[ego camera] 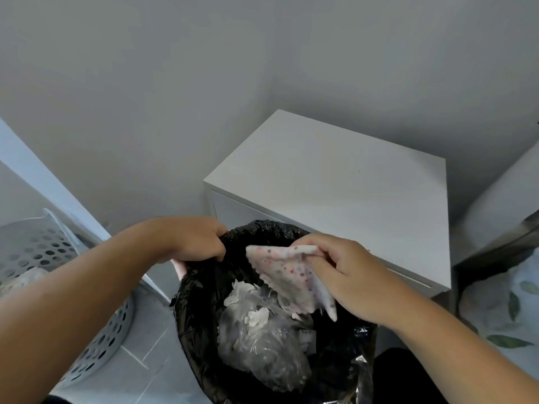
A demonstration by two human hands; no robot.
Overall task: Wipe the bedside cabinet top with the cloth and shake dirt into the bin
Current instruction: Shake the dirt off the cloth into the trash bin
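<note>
A white bedside cabinet (335, 182) stands in the corner with its top bare. In front of it is a bin (198, 322) lined with a black bag, holding crumpled clear plastic and white paper. My left hand (195, 240) grips the bin's far left rim and the bag's edge. My right hand (353, 281) pinches a pale pink cloth (288, 275) with dark spots, which hangs over the bin's opening.
A white perforated laundry basket (43, 258) stands at the left beside a slanted white panel (52, 191). A bed with leaf-print bedding (501, 304) lies at the right. Grey walls close the corner behind the cabinet. The floor is grey tile.
</note>
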